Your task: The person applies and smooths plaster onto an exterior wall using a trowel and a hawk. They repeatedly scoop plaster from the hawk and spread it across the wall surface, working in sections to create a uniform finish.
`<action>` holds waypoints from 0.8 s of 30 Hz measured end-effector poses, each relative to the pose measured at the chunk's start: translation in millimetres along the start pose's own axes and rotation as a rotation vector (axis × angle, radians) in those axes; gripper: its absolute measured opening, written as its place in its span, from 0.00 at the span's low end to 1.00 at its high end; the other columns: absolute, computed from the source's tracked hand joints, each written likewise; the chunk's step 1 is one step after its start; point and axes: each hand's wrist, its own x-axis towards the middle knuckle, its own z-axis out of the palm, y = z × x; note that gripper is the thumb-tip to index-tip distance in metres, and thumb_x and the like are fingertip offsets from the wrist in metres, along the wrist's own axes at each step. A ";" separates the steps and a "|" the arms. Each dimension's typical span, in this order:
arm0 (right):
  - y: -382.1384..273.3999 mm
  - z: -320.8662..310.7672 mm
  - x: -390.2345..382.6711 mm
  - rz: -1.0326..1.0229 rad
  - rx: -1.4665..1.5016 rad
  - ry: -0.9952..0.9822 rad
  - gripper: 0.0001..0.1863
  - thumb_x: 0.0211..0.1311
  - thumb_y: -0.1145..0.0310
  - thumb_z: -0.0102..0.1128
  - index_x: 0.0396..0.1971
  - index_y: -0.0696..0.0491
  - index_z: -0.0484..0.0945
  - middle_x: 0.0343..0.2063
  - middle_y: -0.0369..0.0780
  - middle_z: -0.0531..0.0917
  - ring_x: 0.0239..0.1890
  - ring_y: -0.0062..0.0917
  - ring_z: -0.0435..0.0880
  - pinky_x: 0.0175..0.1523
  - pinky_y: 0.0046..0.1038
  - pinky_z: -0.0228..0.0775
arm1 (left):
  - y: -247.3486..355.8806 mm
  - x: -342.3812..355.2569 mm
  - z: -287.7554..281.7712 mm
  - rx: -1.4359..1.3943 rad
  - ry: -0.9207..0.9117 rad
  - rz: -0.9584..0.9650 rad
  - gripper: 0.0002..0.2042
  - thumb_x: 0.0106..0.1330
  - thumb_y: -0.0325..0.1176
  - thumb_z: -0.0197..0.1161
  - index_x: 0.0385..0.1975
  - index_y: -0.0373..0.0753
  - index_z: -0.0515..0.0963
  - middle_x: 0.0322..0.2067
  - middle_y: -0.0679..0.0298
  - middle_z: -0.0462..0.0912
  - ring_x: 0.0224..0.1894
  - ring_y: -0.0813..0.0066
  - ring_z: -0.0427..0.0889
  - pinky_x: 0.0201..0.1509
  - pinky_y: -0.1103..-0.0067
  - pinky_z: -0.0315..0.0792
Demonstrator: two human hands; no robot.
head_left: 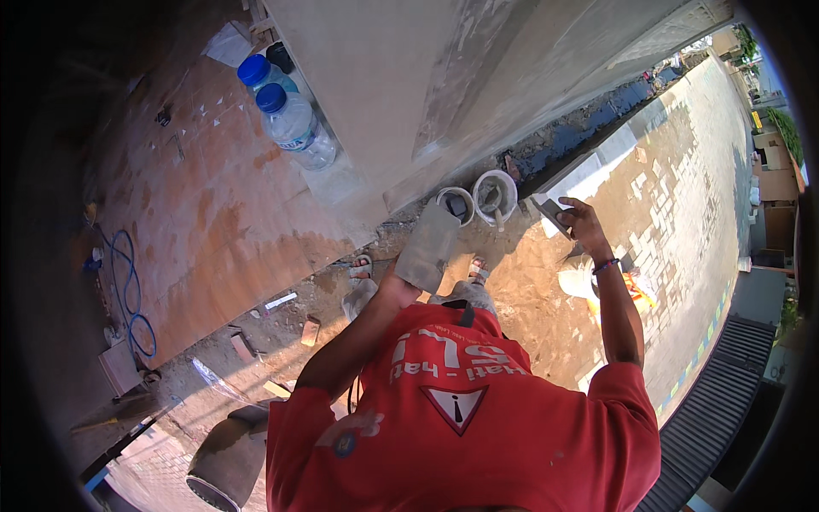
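My left hand (394, 286) is shut on a flat grey rectangular board (429, 237), which reaches up toward two white buckets. The left bucket (462, 220) has something dark inside and is partly hidden by the board. The right bucket (508, 186) holds grey material and a tool with a pale handle (497, 215). My right hand (583, 224) is raised at the right, its fingers round a small dark flat tool (556, 213), apparently a trowel.
A grey wall (358, 77) rises ahead, with large water bottles (292, 128) at its corner. Left are a stained slab (205, 273), blue hose (135, 290) and loose brick pieces (310, 331). Right are a dark trench (589, 136), sandy paving (682, 213) and a dark barrel (220, 461) at lower left.
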 end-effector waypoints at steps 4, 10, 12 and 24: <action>145.1 -5.1 66.3 0.140 0.047 -0.093 0.16 0.55 0.71 0.61 0.44 0.60 0.79 0.26 0.37 0.81 0.26 0.18 0.78 0.28 0.23 0.68 | -25.7 33.3 -17.4 0.022 -0.085 0.075 0.20 0.68 0.42 0.49 0.57 0.41 0.68 0.55 0.60 0.73 0.57 0.64 0.72 0.60 0.68 0.68; 261.7 49.3 137.4 0.222 -0.025 -0.401 0.19 0.49 0.74 0.62 0.44 0.62 0.78 0.31 0.44 0.83 0.32 0.24 0.82 0.37 0.25 0.75 | -94.6 53.4 -35.0 -0.124 -0.377 0.111 0.23 0.66 0.45 0.49 0.58 0.41 0.67 0.55 0.59 0.73 0.54 0.62 0.74 0.58 0.65 0.70; 305.9 76.4 162.3 -0.053 -0.355 -0.220 0.20 0.47 0.72 0.63 0.43 0.60 0.79 0.31 0.44 0.84 0.34 0.27 0.83 0.41 0.26 0.74 | -121.9 74.5 -50.2 -0.110 -0.218 0.214 0.26 0.64 0.48 0.50 0.59 0.40 0.66 0.54 0.56 0.74 0.53 0.61 0.75 0.54 0.61 0.72; 378.5 239.2 379.6 -0.482 -0.790 -0.263 0.18 0.51 0.73 0.54 0.46 0.51 0.78 0.33 0.51 0.82 0.41 0.45 0.80 0.49 0.42 0.71 | -186.5 199.5 -192.3 -0.318 0.033 0.429 0.23 0.71 0.46 0.47 0.61 0.41 0.64 0.57 0.61 0.70 0.56 0.63 0.71 0.61 0.70 0.67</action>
